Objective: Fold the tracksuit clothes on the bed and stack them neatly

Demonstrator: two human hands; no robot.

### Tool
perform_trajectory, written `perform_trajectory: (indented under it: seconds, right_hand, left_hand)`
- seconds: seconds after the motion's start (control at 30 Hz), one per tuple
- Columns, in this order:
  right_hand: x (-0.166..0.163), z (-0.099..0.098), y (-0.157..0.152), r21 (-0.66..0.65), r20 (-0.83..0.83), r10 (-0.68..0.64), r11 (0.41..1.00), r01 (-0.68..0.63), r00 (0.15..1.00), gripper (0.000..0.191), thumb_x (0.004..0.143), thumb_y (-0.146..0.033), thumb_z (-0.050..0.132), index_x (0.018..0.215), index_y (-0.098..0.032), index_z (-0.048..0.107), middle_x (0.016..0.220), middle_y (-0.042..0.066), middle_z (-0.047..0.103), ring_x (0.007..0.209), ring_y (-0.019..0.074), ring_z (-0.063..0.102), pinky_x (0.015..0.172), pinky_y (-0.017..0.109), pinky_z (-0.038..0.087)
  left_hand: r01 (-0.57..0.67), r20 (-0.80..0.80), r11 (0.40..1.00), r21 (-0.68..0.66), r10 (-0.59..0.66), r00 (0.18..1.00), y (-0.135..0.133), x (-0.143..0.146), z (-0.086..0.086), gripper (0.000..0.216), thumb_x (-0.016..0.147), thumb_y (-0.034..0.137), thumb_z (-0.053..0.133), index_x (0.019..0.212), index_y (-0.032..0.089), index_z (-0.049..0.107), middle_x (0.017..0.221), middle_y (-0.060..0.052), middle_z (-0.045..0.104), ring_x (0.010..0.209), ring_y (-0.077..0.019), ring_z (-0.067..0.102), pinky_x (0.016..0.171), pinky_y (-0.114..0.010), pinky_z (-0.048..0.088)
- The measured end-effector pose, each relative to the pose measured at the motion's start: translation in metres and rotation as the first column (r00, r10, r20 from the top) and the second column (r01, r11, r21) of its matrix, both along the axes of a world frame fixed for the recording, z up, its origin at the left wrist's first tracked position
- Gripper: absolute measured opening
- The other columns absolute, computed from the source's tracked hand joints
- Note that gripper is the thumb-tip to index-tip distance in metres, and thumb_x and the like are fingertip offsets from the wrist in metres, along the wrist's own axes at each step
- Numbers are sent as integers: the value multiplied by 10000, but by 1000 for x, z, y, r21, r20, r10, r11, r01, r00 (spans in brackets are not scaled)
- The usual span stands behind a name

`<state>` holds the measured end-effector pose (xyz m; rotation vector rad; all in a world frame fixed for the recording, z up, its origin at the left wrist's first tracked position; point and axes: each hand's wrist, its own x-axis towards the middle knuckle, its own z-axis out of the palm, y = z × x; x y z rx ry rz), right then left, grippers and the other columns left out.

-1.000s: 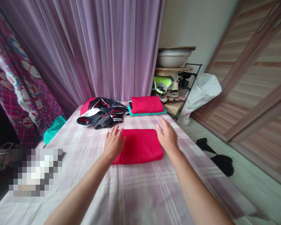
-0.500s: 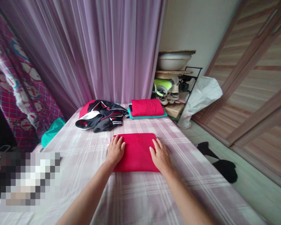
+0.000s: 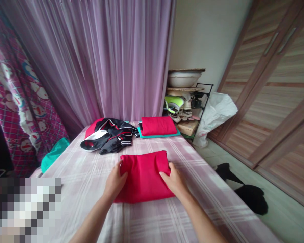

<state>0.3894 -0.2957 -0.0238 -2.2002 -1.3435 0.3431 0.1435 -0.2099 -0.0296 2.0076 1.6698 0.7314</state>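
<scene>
A folded red cloth point(image 3: 144, 175) lies in the middle of the bed's pink plaid sheet point(image 3: 152, 222). My left hand point(image 3: 114, 184) grips its left edge, thumb on top and fingers tucked beneath. On the cloth's right edge my right hand point(image 3: 175, 180) holds it the same way. The far part of the cloth is lifted and bunched between my hands. Farther back sits a folded stack, red cloth over a teal one point(image 3: 158, 127). A crumpled black, white and red garment point(image 3: 108, 133) lies to the left of that stack.
A purple curtain point(image 3: 103, 60) hangs behind the bed. A teal cloth point(image 3: 54, 154) sits at the bed's left edge. A shoe rack with a basin point(image 3: 183, 101) and a white bag point(image 3: 216, 111) stand at the right. Black clothing point(image 3: 250, 197) lies on the floor by wooden wardrobe doors point(image 3: 281, 87).
Both hands went from lying flat on the red cloth to gripping its side edges. The cloth's far part has risen and wrinkled. The camera view has tilted upward a little.
</scene>
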Motion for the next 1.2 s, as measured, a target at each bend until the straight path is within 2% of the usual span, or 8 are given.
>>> perform_trajectory:
  seconds: [0.2, 0.4, 0.5, 0.6, 0.77, 0.87, 0.97, 1.2]
  right_hand:
    - [15, 45, 44, 244, 167, 27, 967, -68, 986, 326, 834, -329, 575, 1141, -222, 604, 1052, 90, 734, 952, 262, 684, 765, 317, 469]
    - [81, 139, 140, 412, 297, -103, 911, -30, 949, 407, 875, -397, 572, 1219, -182, 553, 1088, 118, 711, 1014, 290, 658, 849, 355, 476]
    - [119, 165, 191, 377, 314, -174, 925, 46, 933, 489, 904, -400, 554, 1307, -127, 504, 1202, 169, 664, 1113, 317, 622, 915, 401, 464]
    - [139, 143, 221, 284, 282, -241, 945, 159, 928, 566, 930, -334, 514, 1427, -85, 410, 1368, 227, 556, 1240, 332, 549, 977, 434, 438]
    - [128, 30, 208, 26, 292, -52, 999, 46, 955, 561, 942, -273, 475, 1485, -144, 414, 1522, 198, 428, 1352, 310, 457, 1036, 434, 405]
    - [111, -25, 182, -60, 312, -2, 998, 22, 950, 484, 959, -296, 445, 1422, -170, 511, 1497, 165, 479, 1358, 285, 453, 1068, 428, 372]
    - [92, -48, 161, -64, 380, 32, 998, -8, 924, 421, 961, -301, 433, 1332, -190, 597, 1438, 129, 550, 1346, 261, 459, 1097, 412, 327]
    - [42, -56, 125, -35, 447, 132, 991, -130, 885, 406, 961, -274, 410, 1287, -200, 640, 1417, 112, 579, 1324, 249, 490, 1100, 415, 324]
  left_hand:
    - [-2, 172, 977, 214, -35, 984, 34, 31, 31, 528, 800, 161, 484, 1319, 236, 545, 1113, -56, 699, 967, -212, 667, 866, -356, 529]
    - [23, 153, 907, 420, -95, 984, 138, 96, 126, 530, 835, 149, 499, 1360, 215, 527, 1168, -67, 669, 1069, -216, 632, 967, -352, 495]
    - [20, 86, 943, 333, -51, 995, 190, 124, 152, 633, 849, 194, 545, 1468, 189, 412, 1238, -109, 645, 1080, -236, 643, 969, -370, 500]
    - [-14, -31, 961, 276, 23, 999, 217, 123, 126, 716, 845, 244, 575, 1510, 125, 339, 1369, -181, 564, 1194, -269, 604, 1025, -379, 474]
    - [87, -293, 951, 297, 4, 956, 200, 51, 18, 570, 864, 260, 519, 1418, 131, 483, 1392, -184, 575, 1270, -302, 565, 1072, -415, 449]
    - [222, -412, 905, 363, -58, 909, 175, 0, -27, 464, 880, 295, 492, 1328, 229, 589, 1438, -118, 565, 1354, -309, 493, 1152, -492, 358]
    - [291, -454, 890, 350, -111, 884, 155, -31, -43, 420, 899, 323, 456, 1271, 262, 641, 1420, -88, 592, 1352, -292, 501, 1176, -507, 322]
    - [253, -386, 917, 309, -122, 914, 136, -38, -40, 427, 938, 284, 366, 1239, 202, 658, 1356, -123, 635, 1284, -265, 563, 1180, -501, 320]
